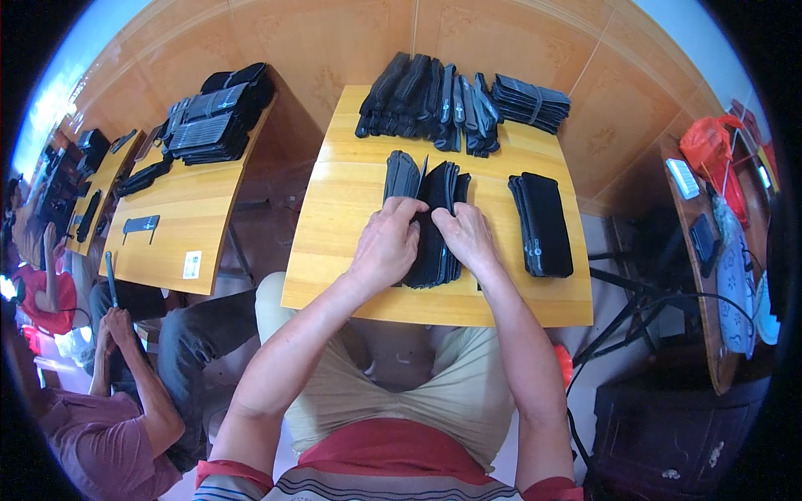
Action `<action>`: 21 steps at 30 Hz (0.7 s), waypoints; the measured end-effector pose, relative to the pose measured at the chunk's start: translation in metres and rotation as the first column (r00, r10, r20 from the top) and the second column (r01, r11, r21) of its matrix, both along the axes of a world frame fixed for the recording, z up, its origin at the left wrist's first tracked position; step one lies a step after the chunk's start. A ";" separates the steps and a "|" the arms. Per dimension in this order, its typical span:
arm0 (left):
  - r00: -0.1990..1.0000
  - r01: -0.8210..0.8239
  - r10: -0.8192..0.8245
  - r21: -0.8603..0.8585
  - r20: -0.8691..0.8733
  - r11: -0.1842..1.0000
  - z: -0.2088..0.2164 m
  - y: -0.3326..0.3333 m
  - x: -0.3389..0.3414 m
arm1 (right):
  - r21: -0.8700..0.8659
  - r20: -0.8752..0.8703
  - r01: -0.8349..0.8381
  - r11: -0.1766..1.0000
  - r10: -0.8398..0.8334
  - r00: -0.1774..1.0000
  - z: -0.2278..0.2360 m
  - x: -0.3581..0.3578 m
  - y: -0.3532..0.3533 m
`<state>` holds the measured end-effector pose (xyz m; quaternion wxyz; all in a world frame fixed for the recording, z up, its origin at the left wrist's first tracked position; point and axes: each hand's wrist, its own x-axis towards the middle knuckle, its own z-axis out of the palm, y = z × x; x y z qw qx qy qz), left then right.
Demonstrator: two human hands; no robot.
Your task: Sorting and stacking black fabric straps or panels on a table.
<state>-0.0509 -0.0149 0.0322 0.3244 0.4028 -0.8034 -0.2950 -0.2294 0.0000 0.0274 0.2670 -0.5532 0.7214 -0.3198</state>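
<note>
On the wooden table in front of me stand two bundles of long, flat black fabric strips, side by side. My left hand (388,244) is closed at the seam between the grey-faced bundle (401,177) and the plain black bundle (434,238). My right hand (468,237) grips the black bundle from its right side, thumb on top. Both hands' fingertips are partly hidden among the strips. To the right, apart from my hands, lies a neat stack of black strips (543,225) with small pale print.
Along the table's far edge lie rows of black strips (401,96) and a banded bundle (530,102). At left, a co-worker sits at another wooden table (175,242) bearing piled strips (217,117). A wooden shelf (710,334) at right holds a red plastic bag (710,146).
</note>
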 end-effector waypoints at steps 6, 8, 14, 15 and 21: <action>0.980 -0.133 0.133 0.009 -0.147 0.991 0.002 0.005 -0.001 | -0.201 0.001 0.030 0.979 -0.031 1.000 0.008 0.015 0.005; 0.974 -0.164 0.163 0.005 -0.156 0.986 -0.006 0.002 0.001 | -0.245 0.034 -0.011 0.970 0.019 0.999 0.010 0.015 0.005; 0.969 -0.227 0.232 0.065 -0.090 0.972 -0.013 -0.001 0.002 | -0.113 -0.058 -0.134 0.985 0.128 0.990 0.015 0.011 0.001; 0.968 -0.218 0.228 0.098 -0.104 0.971 -0.014 -0.003 0.005 | 0.008 -0.063 -0.122 0.992 0.122 0.990 0.035 0.019 0.003; 0.943 -0.235 0.269 0.178 -0.198 0.956 -0.010 0.001 0.001 | 0.004 -0.144 -0.086 0.996 0.085 0.986 0.029 0.024 0.005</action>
